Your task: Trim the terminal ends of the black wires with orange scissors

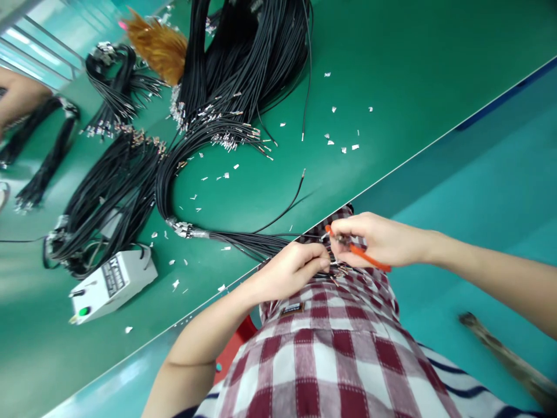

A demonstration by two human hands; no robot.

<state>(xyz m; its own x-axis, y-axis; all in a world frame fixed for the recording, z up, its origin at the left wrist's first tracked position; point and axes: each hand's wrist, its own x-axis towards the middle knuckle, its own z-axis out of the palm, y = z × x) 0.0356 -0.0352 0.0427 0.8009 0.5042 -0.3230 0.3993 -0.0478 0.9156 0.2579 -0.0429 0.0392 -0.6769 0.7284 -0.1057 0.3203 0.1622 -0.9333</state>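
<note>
My left hand (296, 268) is closed around a bundle of black cables (248, 242) near their stripped ends, just over the table edge above my lap. Orange-handled pliers or cutters (363, 255) are in the closed fingers of my right hand (374, 238). The tool's jaws are at the cable ends beside my left fingertips; exactly what they grip is too small to tell. From my left hand the bundle runs left across the green table to a silvery wrapped band (185, 229), then curves up and back. One loose cable (285, 209) sticks out from it.
A large pile of black cables (252, 58) covers the table's back, with more bundles (113, 186) at left. A white box with a green button (114, 284) stands near the left front. White scraps (331, 142) are scattered about. Another person's arm (20, 98) shows at far left.
</note>
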